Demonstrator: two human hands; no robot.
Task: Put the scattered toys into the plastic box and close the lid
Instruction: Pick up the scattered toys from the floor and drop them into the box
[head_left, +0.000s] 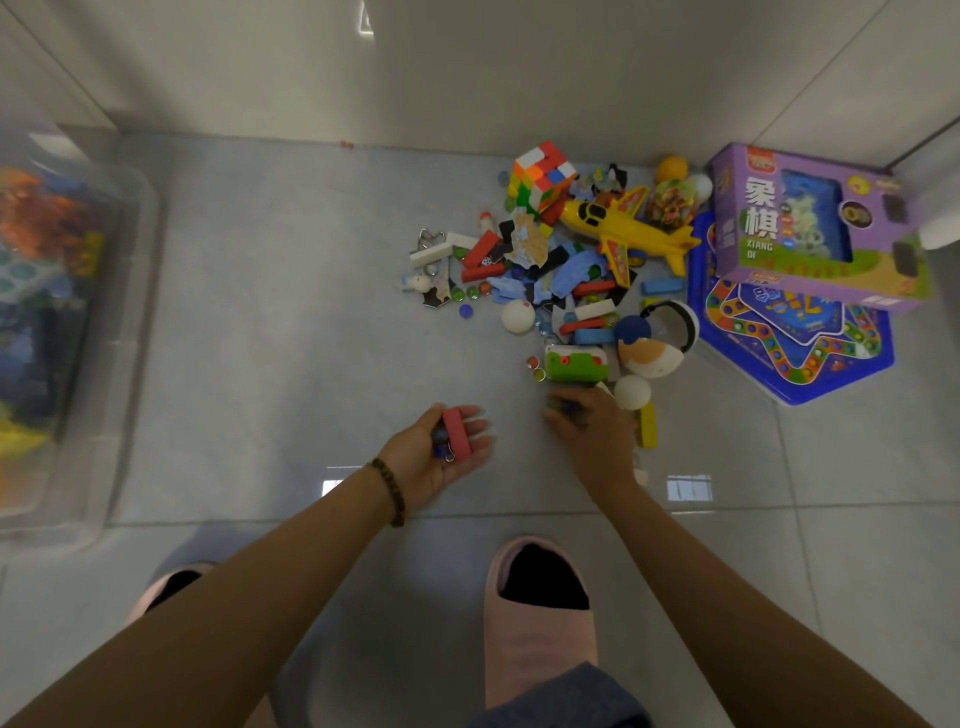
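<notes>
Red block (456, 435) clasped in the left grip (441, 449), right grip (592, 431) curling round marbles (563, 406) at the toy pile's (561, 260) near edge, and the plastic box (119, 322) stands well apart on the left.

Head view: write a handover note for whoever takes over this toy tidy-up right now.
Left hand holds a pink block and a few marbles, palm up.
Right hand: fingers down on small pieces at the near edge of the pile; grip unclear.
Plastic box stands far left, some toys already inside; its lid is not visible.
Left to do: most of the pile, including Rubik's cube, yellow toy plane, purple xiangqi box, blue game board; then close the lid.
</notes>
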